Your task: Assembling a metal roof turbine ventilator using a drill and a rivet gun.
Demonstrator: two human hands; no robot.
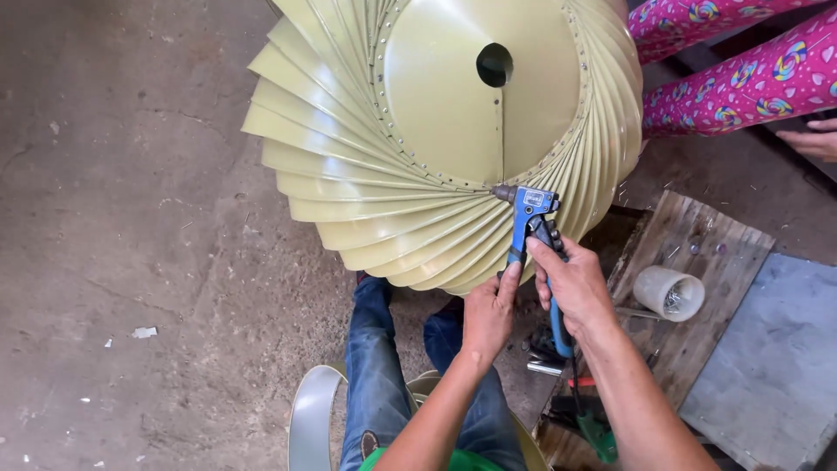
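Observation:
A large pale-yellow metal turbine vent (436,131) with many curved fins and a round hole in its domed cap fills the upper middle. A blue hand riveter (532,218) has its nose pressed against the riveted ring at the cap's lower edge. My right hand (571,283) grips the riveter's handles. My left hand (488,314) closes around the lower part of the same handles, just below the fins.
My jeans-clad legs (375,375) are below the vent. A clear plastic cup of rivets (670,292) stands on a wooden board (715,244) at right, beside a grey slab (776,349). Another person's pink patterned legs (741,70) and hand (811,139) are upper right. Concrete floor (131,218) spreads left.

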